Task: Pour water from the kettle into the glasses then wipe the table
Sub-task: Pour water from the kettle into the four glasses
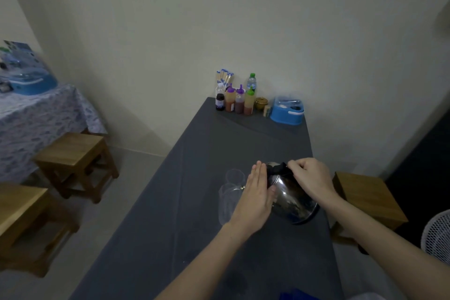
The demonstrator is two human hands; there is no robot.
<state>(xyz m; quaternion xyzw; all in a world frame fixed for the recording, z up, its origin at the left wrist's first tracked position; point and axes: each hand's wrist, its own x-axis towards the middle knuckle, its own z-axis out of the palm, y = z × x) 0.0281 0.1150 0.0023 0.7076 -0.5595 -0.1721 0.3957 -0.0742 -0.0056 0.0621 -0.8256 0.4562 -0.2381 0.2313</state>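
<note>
Left hand (255,200) flat against tilted kettle (292,200), right hand (311,178) round its handle (280,170).

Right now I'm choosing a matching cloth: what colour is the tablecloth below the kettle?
Plain dark grey tablecloth, clearest in the head view.

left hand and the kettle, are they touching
Touching. The head view shows the left hand laid flat, fingers straight, against the steel side of the tilted kettle, with no gap visible between them.
</note>
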